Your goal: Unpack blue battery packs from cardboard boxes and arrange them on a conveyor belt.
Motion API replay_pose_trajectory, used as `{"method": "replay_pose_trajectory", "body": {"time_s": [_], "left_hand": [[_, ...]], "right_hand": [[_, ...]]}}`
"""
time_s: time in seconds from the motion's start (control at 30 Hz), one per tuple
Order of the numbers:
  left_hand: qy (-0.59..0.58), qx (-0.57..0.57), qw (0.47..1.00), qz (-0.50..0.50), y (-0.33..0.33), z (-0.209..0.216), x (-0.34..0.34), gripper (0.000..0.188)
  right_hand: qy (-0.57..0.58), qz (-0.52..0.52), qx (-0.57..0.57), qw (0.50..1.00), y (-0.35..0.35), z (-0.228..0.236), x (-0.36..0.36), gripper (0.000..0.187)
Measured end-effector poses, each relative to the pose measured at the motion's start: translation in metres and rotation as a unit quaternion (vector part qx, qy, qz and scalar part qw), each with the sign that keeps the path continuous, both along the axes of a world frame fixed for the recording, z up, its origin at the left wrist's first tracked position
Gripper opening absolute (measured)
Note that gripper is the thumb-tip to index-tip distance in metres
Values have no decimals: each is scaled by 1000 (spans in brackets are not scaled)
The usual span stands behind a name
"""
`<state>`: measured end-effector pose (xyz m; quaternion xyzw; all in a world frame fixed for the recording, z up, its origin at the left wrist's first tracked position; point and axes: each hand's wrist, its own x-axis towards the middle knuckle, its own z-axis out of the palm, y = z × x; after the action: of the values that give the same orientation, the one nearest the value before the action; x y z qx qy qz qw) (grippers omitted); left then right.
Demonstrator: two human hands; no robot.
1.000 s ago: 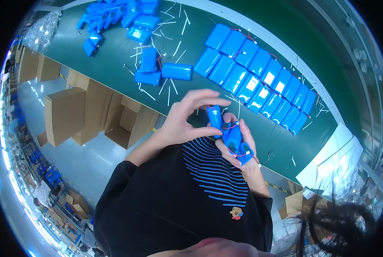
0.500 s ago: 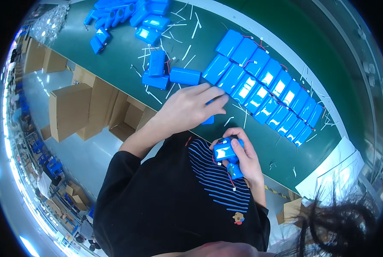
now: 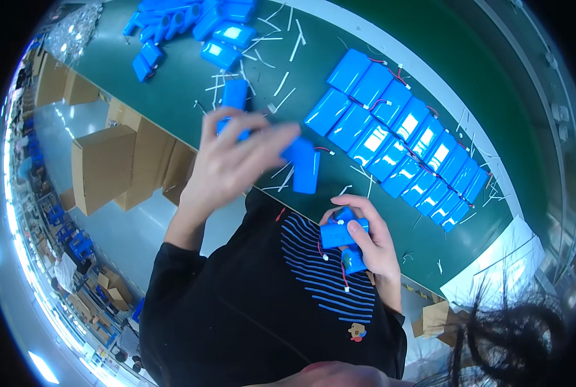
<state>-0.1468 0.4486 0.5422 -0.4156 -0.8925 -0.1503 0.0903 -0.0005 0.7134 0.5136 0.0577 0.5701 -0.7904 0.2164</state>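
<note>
My right hand (image 3: 377, 244) is closed around several blue shrink-wrapped battery packs (image 3: 337, 236), held in front of my shirt at the table's near edge. Thin red and dark wires with white plugs hang from them. My left hand (image 3: 227, 161), smeared by motion, has its fingers spread above the table, and nothing shows between them. Partly behind its fingers are a few loose packs, among them an upright-lying pack (image 3: 235, 92). Just right of the fingertips a pack (image 3: 306, 171) lies with its wire and white plug out to the side.
Two long rows of blue packs (image 3: 372, 143) lie side by side across the green table (image 3: 423, 258). A heap of packs (image 3: 172, 19) is at the far left. White strips (image 3: 296, 45) are scattered about. White sheets (image 3: 494, 264) lie at right; cardboard boxes (image 3: 104, 168) stand left of the table.
My left hand has moved left, away from the near end of the rows. The packs there have shifted, and one now lies uncovered. My right hand keeps its packs, tilted slightly differently.
</note>
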Motion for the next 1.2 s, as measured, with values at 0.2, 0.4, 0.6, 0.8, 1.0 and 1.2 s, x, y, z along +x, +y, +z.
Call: {"method": "replay_pose_trajectory", "body": {"time_s": [0.2,0.4,0.6,0.8,1.0,1.2], "left_hand": [[-39,-12,968,-247,46,-1,33,33],[-56,-32,967,-245,54,-7,29,31],[7,19,1000,-18,-28,-9,8,45],[-80,82,970,213,-50,-33,9,56],[-171,208,881,389,-37,-34,19,66],[-60,173,936,299,-59,-41,21,72]], "right_hand": [[-71,-61,-46,994,40,6,20,42],[-57,-108,36,992,52,3,38,43],[-11,-96,40,995,42,1,33,39],[-62,-82,23,994,47,9,30,37],[-74,-99,43,991,42,5,28,36],[-102,-106,50,988,43,9,28,35]]}}
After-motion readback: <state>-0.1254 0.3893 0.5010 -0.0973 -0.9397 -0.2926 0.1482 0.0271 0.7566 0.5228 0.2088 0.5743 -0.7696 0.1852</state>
